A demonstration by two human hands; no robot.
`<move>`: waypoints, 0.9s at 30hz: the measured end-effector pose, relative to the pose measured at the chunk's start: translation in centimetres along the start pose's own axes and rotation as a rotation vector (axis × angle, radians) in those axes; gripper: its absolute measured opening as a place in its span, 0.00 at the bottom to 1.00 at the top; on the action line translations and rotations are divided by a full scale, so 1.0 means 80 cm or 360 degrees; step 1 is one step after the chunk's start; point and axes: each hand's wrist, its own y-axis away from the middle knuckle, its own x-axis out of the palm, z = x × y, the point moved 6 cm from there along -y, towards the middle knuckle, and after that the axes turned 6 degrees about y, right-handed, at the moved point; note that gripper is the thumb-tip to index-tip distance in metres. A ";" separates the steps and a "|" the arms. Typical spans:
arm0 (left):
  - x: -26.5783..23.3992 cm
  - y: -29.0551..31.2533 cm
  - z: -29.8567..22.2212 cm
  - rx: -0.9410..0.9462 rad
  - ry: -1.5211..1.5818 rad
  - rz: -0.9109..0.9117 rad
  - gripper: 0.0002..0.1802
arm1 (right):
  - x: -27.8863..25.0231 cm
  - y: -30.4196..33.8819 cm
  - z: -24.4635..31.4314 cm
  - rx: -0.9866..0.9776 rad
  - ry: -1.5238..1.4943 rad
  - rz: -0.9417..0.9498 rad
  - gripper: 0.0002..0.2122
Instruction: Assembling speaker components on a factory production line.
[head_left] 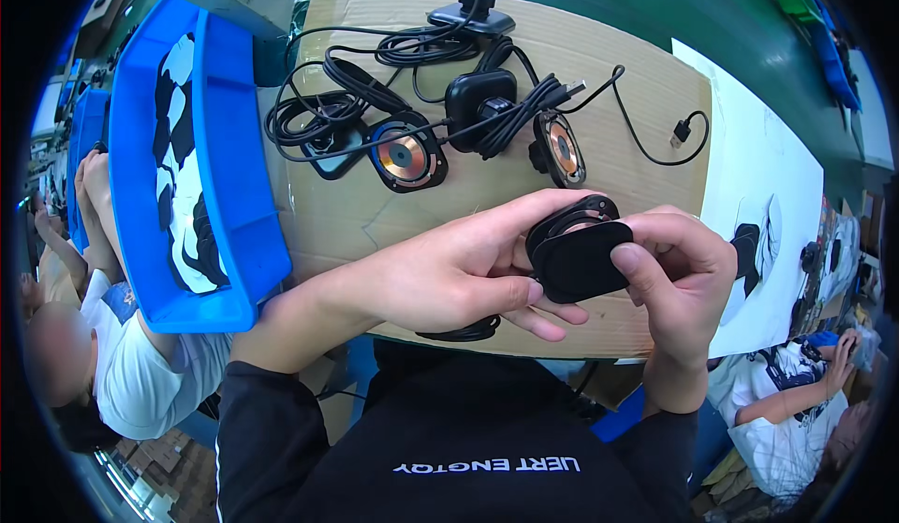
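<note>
My left hand (449, 275) holds a black wireless charger (597, 209) above the cardboard, with its fingers wrapped around the side and beneath. A flat black pad with rounded corners (582, 263) lies over the charger's face, slightly askew from its rim. My right hand (688, 265) pinches the pad's right edge between thumb and fingers. What lies under the pad is hidden. Beyond my hands, two chargers show bare copper coils (405, 156) (565, 149). Another charger (479, 102) stands among coiled black cables (421, 50).
A blue bin (245, 223) at left holds black and white pads (183, 214). The cardboard sheet (637, 102) carries a loose USB plug (682, 132). At right, a white sheet (763, 172) bears more black pads (745, 247). Other people sit at both sides.
</note>
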 end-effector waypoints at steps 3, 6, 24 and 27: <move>-0.001 -0.001 0.001 -0.0004 0.0001 0.0000 0.39 | 0.000 0.000 0.000 -0.0013 0.0001 0.0002 0.07; -0.001 -0.001 0.001 -0.0003 0.0007 -0.0002 0.39 | 0.001 0.000 0.000 -0.0018 0.0002 -0.0005 0.07; -0.002 0.001 -0.002 0.0017 -0.0065 -0.0022 0.40 | 0.003 -0.001 0.001 -0.0170 0.0069 -0.0012 0.08; -0.003 0.000 -0.001 0.0011 -0.0088 -0.0014 0.40 | 0.003 0.000 0.002 -0.0172 0.0088 0.0004 0.08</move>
